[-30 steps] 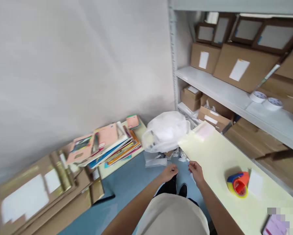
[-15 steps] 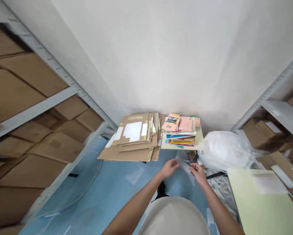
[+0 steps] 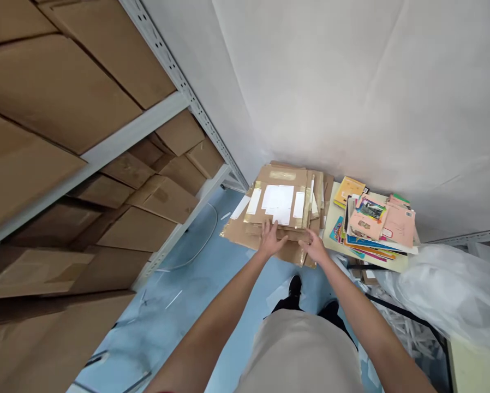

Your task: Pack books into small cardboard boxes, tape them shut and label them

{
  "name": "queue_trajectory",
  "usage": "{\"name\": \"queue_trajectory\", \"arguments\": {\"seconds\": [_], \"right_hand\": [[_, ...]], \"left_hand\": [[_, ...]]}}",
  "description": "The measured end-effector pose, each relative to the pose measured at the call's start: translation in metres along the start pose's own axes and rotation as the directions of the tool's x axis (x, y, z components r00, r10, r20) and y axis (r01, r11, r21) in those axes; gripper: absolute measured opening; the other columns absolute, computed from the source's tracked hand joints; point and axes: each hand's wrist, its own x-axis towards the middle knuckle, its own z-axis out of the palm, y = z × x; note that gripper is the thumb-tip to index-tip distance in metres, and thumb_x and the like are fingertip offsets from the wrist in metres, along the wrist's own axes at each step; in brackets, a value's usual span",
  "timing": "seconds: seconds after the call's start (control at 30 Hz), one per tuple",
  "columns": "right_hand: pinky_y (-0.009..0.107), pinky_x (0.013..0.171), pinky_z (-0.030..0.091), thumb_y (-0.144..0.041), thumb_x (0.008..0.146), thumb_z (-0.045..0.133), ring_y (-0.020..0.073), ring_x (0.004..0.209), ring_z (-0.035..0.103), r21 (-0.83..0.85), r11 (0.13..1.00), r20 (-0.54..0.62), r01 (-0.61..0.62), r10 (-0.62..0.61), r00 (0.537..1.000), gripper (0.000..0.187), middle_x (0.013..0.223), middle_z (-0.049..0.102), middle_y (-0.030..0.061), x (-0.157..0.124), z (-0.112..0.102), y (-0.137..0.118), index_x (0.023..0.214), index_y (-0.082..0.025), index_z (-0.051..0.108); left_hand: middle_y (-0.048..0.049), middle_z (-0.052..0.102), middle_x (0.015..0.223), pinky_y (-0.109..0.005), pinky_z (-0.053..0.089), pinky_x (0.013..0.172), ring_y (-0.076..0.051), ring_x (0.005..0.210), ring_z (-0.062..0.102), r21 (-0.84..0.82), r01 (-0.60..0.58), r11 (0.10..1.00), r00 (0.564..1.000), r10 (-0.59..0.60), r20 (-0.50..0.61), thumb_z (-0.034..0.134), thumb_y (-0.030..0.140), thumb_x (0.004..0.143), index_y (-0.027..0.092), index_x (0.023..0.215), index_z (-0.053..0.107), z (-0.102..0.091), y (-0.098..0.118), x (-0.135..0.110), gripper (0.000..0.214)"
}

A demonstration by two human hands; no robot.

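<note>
A stack of flattened cardboard [image 3: 284,176] with white labels and brown tape lies in front of me against the wall. My left hand [image 3: 270,240] is at its front edge, fingers spread over the top pieces and thumb held apart. To the right, my right hand [image 3: 314,248] touches the same front edge near the corner, its fingers stretched forward and its thumb out to the side. Neither hand has visibly closed around a piece. Beside the cardboard, a pile of booklets [image 3: 398,224] with pink, blue and orange covers sits on a pale tabletop [image 3: 333,213].
Metal shelving [image 3: 122,136] packed with cardboard boxes [image 3: 147,218] runs along the left. At right are a large translucent plastic bag [image 3: 453,289] and a pale yellow surface [image 3: 474,365]. Paper scraps and a cable [image 3: 206,243] lie on the blue floor [image 3: 224,295].
My view has turned left. Both hands have left the thin white sheet held between them in front of the booklets and moved onto the cardboard stack's front edge.
</note>
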Motion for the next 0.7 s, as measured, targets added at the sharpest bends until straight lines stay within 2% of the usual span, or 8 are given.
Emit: {"name": "queue_trajectory", "arguments": {"seconds": [0.1,0.2,0.27,0.33,0.4,0.5,0.6,0.7], "right_hand": [[0.046,0.115,0.031,-0.037,0.062,0.077,0.0288,0.137,0.042,-0.009,1.000,-0.070,0.010,-0.011,0.998,0.076,0.145,0.050,0.0106,0.029,0.022,-0.012,0.132,-0.022,0.051],[0.046,0.109,0.038,-0.032,0.060,0.079,0.0294,0.133,0.046,0.063,0.993,-0.143,-0.103,0.111,0.984,0.076,0.140,0.055,0.0112,0.049,0.037,-0.019,0.131,-0.022,0.051],[0.042,0.099,0.047,-0.031,0.063,0.076,0.0279,0.121,0.056,0.124,0.981,-0.137,-0.146,0.163,0.977,0.065,0.126,0.064,0.0111,0.057,0.042,-0.022,0.124,-0.021,0.055],[0.038,0.087,0.052,-0.031,0.067,0.072,0.0251,0.104,0.064,0.148,0.978,-0.101,-0.147,0.163,0.981,0.048,0.105,0.071,0.0086,0.061,0.046,-0.026,0.112,-0.019,0.060],[0.035,0.079,0.053,-0.033,0.069,0.068,0.0225,0.091,0.066,0.146,0.981,-0.077,-0.131,0.143,0.987,0.034,0.088,0.072,0.0052,0.063,0.048,-0.033,0.099,-0.019,0.063],[0.032,0.073,0.053,-0.036,0.072,0.064,0.0201,0.084,0.065,0.157,0.983,-0.083,-0.094,0.108,0.991,0.024,0.080,0.070,0.0026,0.058,0.048,-0.046,0.090,-0.020,0.062],[0.031,0.070,0.055,-0.038,0.075,0.062,0.0184,0.082,0.065,0.197,0.979,-0.107,-0.047,0.069,0.992,0.022,0.082,0.068,0.0019,0.042,0.040,-0.061,0.089,-0.022,0.058],[0.032,0.068,0.057,-0.043,0.076,0.061,0.0172,0.081,0.065,0.253,0.967,-0.121,0.013,0.018,0.992,0.026,0.089,0.067,0.0015,0.011,0.022,-0.073,0.090,-0.023,0.054]], "left_hand": [[-0.0196,0.016,0.161,-0.063,0.020,0.114,-0.041,0.149,0.008,-0.026,0.008,1.000,0.998,-0.006,0.057,0.066,0.051,0.075,0.015,0.149,0.032,0.003,-0.010,0.006,0.089],[-0.0223,0.022,0.159,-0.058,0.019,0.117,-0.039,0.149,0.013,-0.101,-0.025,0.995,1.000,0.027,0.014,0.068,0.047,0.074,0.010,0.147,0.034,0.007,-0.019,0.007,0.089],[-0.0219,0.027,0.157,-0.054,0.019,0.119,-0.038,0.148,0.017,-0.157,-0.044,0.987,0.999,0.041,-0.019,0.071,0.045,0.071,0.010,0.144,0.038,0.006,-0.023,0.006,0.088],[-0.0206,0.031,0.155,-0.054,0.020,0.119,-0.038,0.147,0.020,-0.209,-0.046,0.977,0.999,0.044,-0.017,0.073,0.043,0.068,0.012,0.141,0.043,0.003,-0.025,0.006,0.084],[-0.0198,0.035,0.154,-0.054,0.023,0.118,-0.037,0.146,0.023,-0.265,-0.039,0.963,0.999,0.039,-0.005,0.074,0.040,0.067,0.013,0.135,0.049,-0.002,-0.027,0.006,0.077],[-0.0180,0.044,0.147,-0.049,0.030,0.116,-0.034,0.142,0.034,-0.382,-0.054,0.923,0.997,0.032,-0.066,0.070,0.039,0.072,0.016,0.126,0.055,-0.014,-0.032,0.003,0.061],[-0.0174,0.052,0.140,-0.047,0.033,0.115,-0.031,0.137,0.042,-0.496,-0.006,0.868,0.973,-0.109,-0.203,0.067,0.044,0.076,0.017,0.127,0.052,-0.029,-0.042,0.001,0.059],[-0.0203,0.045,0.146,-0.047,0.032,0.115,-0.032,0.140,0.038,-0.614,0.110,0.781,0.907,-0.333,-0.260,0.066,0.049,0.078,0.016,0.136,0.042,-0.047,-0.051,0.007,0.071]]}}
